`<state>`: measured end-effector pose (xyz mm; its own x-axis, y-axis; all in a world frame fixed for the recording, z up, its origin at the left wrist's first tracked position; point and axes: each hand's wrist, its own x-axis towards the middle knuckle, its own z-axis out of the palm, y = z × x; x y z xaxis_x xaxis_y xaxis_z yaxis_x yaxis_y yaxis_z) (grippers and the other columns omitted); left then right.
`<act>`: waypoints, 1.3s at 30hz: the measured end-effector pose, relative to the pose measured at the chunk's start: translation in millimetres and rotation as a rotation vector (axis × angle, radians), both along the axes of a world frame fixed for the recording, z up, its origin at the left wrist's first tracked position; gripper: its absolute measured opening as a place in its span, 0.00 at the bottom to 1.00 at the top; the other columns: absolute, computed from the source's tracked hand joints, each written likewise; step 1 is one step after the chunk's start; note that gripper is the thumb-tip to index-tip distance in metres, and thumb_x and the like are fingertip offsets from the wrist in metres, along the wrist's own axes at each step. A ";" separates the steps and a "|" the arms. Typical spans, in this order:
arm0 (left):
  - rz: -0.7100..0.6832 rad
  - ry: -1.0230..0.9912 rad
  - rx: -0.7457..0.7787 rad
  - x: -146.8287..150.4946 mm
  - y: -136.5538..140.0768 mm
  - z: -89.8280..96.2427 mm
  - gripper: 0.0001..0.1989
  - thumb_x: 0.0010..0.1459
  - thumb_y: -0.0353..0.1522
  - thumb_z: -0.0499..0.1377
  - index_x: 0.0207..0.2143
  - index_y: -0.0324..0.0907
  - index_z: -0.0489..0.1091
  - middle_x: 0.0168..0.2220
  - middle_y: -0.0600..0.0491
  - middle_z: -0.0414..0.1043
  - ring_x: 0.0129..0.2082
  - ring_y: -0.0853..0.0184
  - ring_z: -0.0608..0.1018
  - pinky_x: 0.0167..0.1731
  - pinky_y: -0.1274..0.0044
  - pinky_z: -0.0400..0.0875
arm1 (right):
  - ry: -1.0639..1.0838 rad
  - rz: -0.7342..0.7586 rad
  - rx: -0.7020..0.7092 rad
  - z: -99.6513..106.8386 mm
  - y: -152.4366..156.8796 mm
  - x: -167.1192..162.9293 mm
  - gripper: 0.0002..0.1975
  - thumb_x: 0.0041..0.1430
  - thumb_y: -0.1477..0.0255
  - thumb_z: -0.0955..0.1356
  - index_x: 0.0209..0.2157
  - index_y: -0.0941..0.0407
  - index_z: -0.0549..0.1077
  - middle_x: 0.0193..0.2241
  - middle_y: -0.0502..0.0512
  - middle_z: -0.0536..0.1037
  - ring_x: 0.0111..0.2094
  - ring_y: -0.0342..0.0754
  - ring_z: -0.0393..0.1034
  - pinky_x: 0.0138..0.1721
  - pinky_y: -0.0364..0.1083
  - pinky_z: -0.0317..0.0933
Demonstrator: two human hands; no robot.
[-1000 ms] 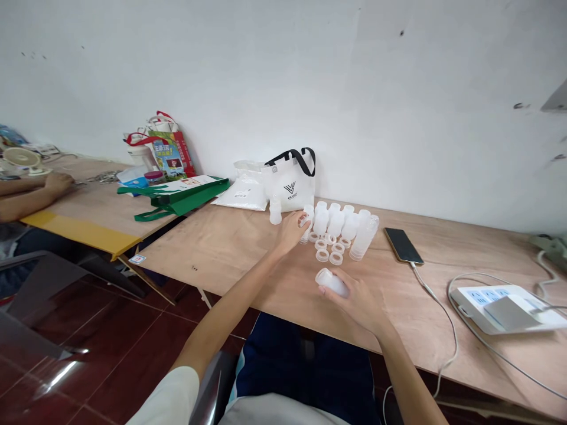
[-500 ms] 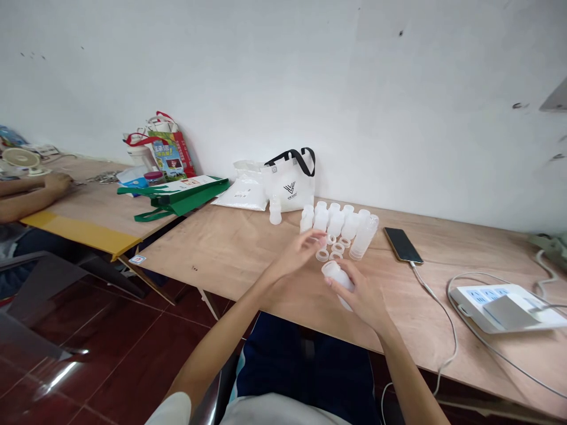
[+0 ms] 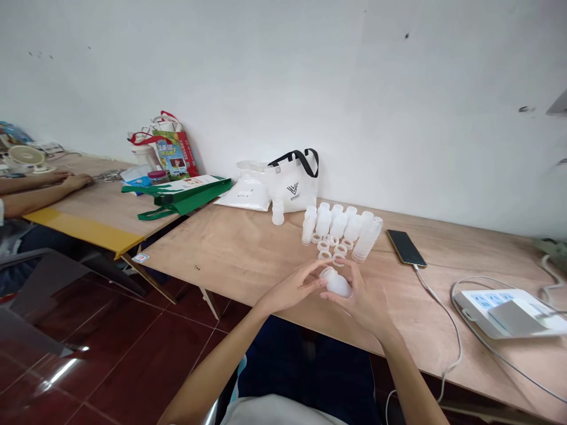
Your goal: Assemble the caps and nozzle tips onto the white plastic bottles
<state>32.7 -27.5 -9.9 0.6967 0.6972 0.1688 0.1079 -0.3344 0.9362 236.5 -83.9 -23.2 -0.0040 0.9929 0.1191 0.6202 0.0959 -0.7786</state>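
Observation:
A frosted white plastic bottle [image 3: 340, 285] lies tilted in my right hand [image 3: 365, 304], with thumb and fingers wrapped round its body. Its mouth points up and to the left. My left hand [image 3: 295, 288] is closed at that mouth, thumb and forefinger against the neck; whether a small ring is pinched there I cannot tell. Just beyond my hands lie several translucent plastic rings [image 3: 340, 250]. Behind them several similar white bottles [image 3: 339, 221] stand in a cluster, and one single bottle [image 3: 277, 212] stands apart to the left.
A white tote bag [image 3: 299, 192] and a white plastic package [image 3: 248, 195] rest against the wall. To the right are a phone [image 3: 406, 248] on a cable and a white power strip [image 3: 509, 310]. A green bag [image 3: 190, 198] and another person's hands [image 3: 75, 180] are at the left table.
My left hand has come back from the rings to the mouth of the bottle. My right hand still holds the bottle, now tipped further over.

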 end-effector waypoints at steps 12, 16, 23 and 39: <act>0.037 0.182 -0.015 -4.4 -1.3 0.8 0.24 0.62 0.51 0.59 0.53 0.46 0.70 0.43 0.52 0.74 0.38 0.65 0.74 0.37 0.76 0.67 | -0.132 0.202 -0.053 -8.5 -0.6 -4.6 0.43 0.58 0.54 0.72 0.69 0.42 0.51 0.51 0.55 0.80 0.49 0.61 0.78 0.51 0.61 0.68; 0.008 0.135 -0.094 -9.3 3.5 4.7 0.22 0.64 0.52 0.56 0.46 0.44 0.72 0.36 0.54 0.71 0.29 0.70 0.71 0.30 0.78 0.67 | -0.213 0.178 -0.016 -9.8 -0.2 -3.5 0.42 0.60 0.53 0.71 0.70 0.42 0.50 0.45 0.54 0.82 0.41 0.59 0.80 0.43 0.58 0.71; 0.372 0.242 -0.009 -9.6 16.4 -20.4 0.22 0.60 0.50 0.61 0.47 0.45 0.68 0.39 0.54 0.73 0.35 0.66 0.74 0.36 0.75 0.68 | -0.309 -0.051 0.150 -11.4 3.6 30.0 0.27 0.62 0.49 0.66 0.57 0.49 0.65 0.47 0.59 0.81 0.43 0.60 0.78 0.41 0.55 0.70; 0.272 0.357 0.330 36.2 60.0 -57.1 0.18 0.60 0.30 0.60 0.52 0.46 0.65 0.52 0.46 0.67 0.42 0.59 0.77 0.48 0.65 0.71 | 0.095 -0.485 0.131 -26.9 76.4 171.4 0.30 0.49 0.48 0.73 0.48 0.54 0.76 0.39 0.61 0.82 0.39 0.59 0.78 0.39 0.55 0.73</act>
